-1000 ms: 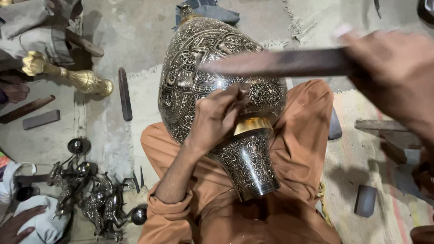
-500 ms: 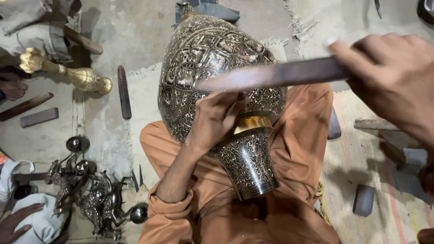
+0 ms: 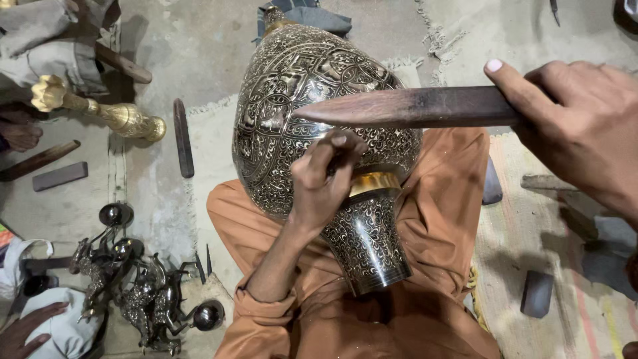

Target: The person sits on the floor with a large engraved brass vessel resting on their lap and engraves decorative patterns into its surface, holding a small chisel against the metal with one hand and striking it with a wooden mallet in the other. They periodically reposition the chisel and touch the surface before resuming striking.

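Pinched fingers of the left hand (image 3: 325, 183) are pressed against the lower belly of the engraved metal vase (image 3: 312, 113), and a small tool seems to be held between them, though its shape cannot be told. The vase is laid across the lap, on orange trousers (image 3: 438, 219), with its flared foot (image 3: 369, 246) turned toward the wearer and its narrow neck pointed away.

At the far left, another person's hand (image 3: 23, 329) is seen resting on a pale cloth at the bottom corner. A cluster of small dark metal figurines (image 3: 133, 286) is set on the floor just beside it. Higher up, a brass candlestick-like piece (image 3: 100, 110) is laid on its side, with a flat dark bar (image 3: 60, 176) and a wooden stick (image 3: 36, 159) near it. A dark narrow file-like tool (image 3: 183, 136) is laid on the floor between the brass piece and the vase.

Above the vase, a long dark wooden stick (image 3: 412, 106) is held level across its upper side, its tapered tip over the engraved belly, so part of the pattern is hidden. The stick is gripped at its far end by the right hand (image 3: 585, 129), fingers closed around it and the forefinger stretched along the top.

On the right, a woven mat (image 3: 531, 219) is spread, and a small dark block (image 3: 537, 292) is laid on it.
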